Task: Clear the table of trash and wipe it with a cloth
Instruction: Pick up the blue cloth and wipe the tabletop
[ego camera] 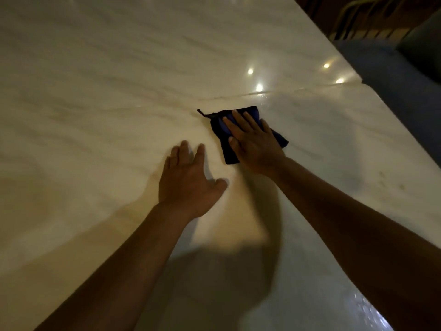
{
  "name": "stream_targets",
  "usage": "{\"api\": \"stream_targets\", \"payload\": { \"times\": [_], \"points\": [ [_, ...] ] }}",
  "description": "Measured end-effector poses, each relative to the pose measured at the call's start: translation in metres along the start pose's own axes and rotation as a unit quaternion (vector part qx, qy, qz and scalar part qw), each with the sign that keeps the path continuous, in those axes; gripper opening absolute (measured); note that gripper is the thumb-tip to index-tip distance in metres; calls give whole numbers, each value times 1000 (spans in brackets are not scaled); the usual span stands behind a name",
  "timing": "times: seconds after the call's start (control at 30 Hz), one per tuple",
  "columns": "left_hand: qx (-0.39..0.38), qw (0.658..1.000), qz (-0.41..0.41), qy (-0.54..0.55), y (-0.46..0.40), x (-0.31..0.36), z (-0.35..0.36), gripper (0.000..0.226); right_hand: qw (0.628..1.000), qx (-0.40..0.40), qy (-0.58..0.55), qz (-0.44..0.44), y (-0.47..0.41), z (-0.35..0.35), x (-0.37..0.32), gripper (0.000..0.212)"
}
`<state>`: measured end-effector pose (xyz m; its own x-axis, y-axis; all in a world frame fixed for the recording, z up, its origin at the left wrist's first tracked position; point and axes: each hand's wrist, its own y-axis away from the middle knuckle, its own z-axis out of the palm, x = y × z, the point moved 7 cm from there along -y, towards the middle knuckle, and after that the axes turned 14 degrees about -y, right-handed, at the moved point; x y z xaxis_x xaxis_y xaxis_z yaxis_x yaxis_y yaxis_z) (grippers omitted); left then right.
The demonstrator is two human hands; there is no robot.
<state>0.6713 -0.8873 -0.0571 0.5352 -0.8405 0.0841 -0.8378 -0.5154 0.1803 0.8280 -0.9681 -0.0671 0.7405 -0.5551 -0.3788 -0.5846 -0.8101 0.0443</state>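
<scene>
A dark blue cloth (220, 130) lies flat on the glossy white marble table (107, 91), near its middle. My right hand (255, 142) presses down on the cloth with straight, spread fingers. My left hand (188, 180) rests palm-down on the bare tabletop just left of the cloth, with its fingers straight and holding nothing. A thin loose corner of the cloth sticks out at its upper left. I see no trash on the table.
The table's right edge runs diagonally from the top middle to the right side. Beyond it are a blue-grey seat (391, 75) and chair frames (358, 17) in shadow. A seam crosses the tabletop behind the cloth, and lamp reflections glint there.
</scene>
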Motion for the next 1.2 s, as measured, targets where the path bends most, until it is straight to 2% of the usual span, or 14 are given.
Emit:
{"api": "stream_targets", "payload": {
  "times": [0.1, 0.27, 0.33, 0.43, 0.53, 0.63, 0.7, 0.77, 0.83, 0.9, 0.97, 1.0, 1.07, 1.2],
  "points": [
    [-14, 1000, 0, -3, -29, 10, -5, 101, 999, 19, -1, 28, -35, -14, 28, 54],
    [-16, 1000, 4, -6, -58, 17, -14, 102, 986, 69, -23, 147, -65, -28, 59, 56],
    [-15, 1000, 4, 10, -60, 15, -14, 103, 993, 76, -12, 95, -66, -18, 29, 57],
    [5, 999, -1, 39, -61, 13, -12, 105, 999, 17, -19, -25, -66, 4, -15, 54],
    [-5, 1000, -7, 16, -69, 16, -12, 108, 999, 27, -24, -37, -75, -6, 6, 53],
    [-28, 999, 10, -18, -87, 24, -16, 107, 991, 119, 10, 59, -73, -36, 81, 57],
    [-31, 999, 27, -25, -98, 32, -20, 105, 980, 129, -8, 154, -65, -57, 132, 56],
    [-35, 998, 45, -31, -108, 43, -22, 103, 968, 122, -42, 213, -63, -64, 149, 55],
    [-41, 997, 64, -30, -118, 59, -23, 99, 976, 126, -26, 177, -66, -60, 129, 56],
    [-37, 995, 83, -28, -129, 80, -24, 96, 991, 86, -26, 100, -64, -48, 105, 55],
    [-28, 995, 91, -28, -139, 100, -25, 93, 997, 45, -28, 53, -57, -46, 111, 53],
    [-25, 995, 95, -30, -144, 110, -26, 92, 997, 50, -26, 56, -55, -57, 129, 53],
    [-26, 993, 109, -38, -153, 129, -25, 92, 990, 99, -17, 103, -48, -85, 187, 52],
    [-27, 990, 131, -50, -164, 154, -23, 90, 944, 162, -34, 284, -26, -123, 293, 55]
  ]
}}
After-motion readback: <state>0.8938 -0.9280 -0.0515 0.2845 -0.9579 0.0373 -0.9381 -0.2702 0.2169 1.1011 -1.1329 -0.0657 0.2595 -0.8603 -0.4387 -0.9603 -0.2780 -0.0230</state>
